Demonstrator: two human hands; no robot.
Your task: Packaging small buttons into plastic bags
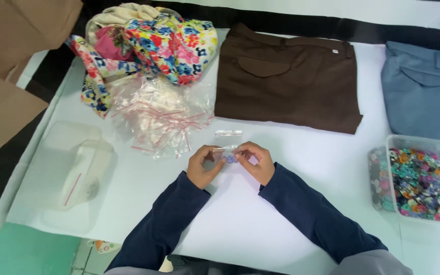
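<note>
Beyond the hands, a folded brown fabric garment point(287, 76) lies flat, with a folded grey-blue fabric garment point(423, 97) further right. To their right stands a clear plastic tub of mixed coloured buttons point(419, 181). Up and left, a heap of clear zip bags point(165, 114) lies below a bundle of floral cloth point(171, 43). Far left rests a clear plastic lid point(72, 173).
</note>
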